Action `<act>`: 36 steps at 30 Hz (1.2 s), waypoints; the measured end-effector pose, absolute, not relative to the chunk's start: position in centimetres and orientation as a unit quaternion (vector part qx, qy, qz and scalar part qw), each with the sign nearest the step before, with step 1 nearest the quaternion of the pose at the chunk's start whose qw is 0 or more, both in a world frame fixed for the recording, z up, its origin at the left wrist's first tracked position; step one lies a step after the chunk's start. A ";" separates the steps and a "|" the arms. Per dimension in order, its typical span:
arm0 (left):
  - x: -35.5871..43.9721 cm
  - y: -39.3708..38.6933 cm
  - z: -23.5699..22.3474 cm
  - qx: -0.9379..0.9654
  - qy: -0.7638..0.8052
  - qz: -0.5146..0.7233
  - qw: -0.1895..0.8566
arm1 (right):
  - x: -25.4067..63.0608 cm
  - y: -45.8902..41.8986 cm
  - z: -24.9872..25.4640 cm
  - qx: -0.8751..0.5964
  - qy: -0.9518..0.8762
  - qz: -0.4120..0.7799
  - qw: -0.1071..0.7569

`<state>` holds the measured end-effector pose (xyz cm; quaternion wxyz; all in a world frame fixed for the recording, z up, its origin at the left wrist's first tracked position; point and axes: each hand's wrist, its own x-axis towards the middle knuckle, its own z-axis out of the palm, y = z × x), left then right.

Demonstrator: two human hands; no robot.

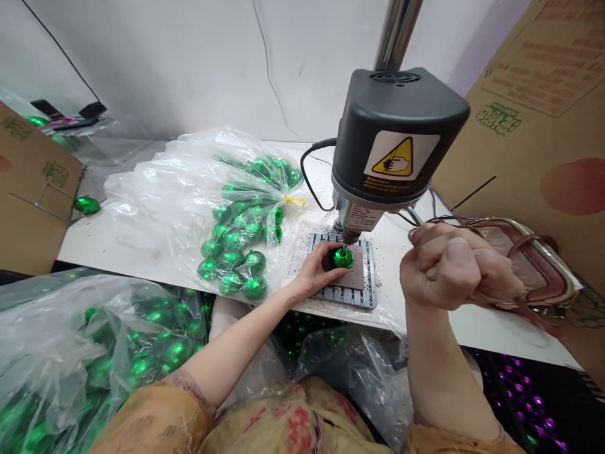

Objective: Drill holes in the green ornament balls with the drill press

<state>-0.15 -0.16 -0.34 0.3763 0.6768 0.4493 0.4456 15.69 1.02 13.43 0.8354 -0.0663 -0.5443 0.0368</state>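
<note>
My left hand (319, 272) is closed on a shiny green mirrored ball (343, 257), thumb and fingers around its sides. The ball sits on a brown board (354, 277) over the slotted metal base, right under the chuck (350, 236) of a small bench drill press (394, 132). The drill's tip meets the top of the ball; how deep it goes, I cannot tell. My right hand (456, 268) is wrapped in a fist around the drill press lever (414, 216), whose grip end is hidden by the fingers. Dark shavings lie around the slotted base (372, 284).
A clear plastic bag (161, 189) of green balls lies left of the drill press. Another bag (70, 328) sits lower left. Cardboard boxes (529, 145) stand at both sides. A brown handbag (534, 265) is behind my right hand. Purple balls (520, 391) show below the table's right edge.
</note>
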 end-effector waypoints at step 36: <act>-6.1 -6.0 2.5 0.887 0.408 0.210 -0.044 | 15.2 0.8 20.2 -0.236 -0.440 0.222 0.838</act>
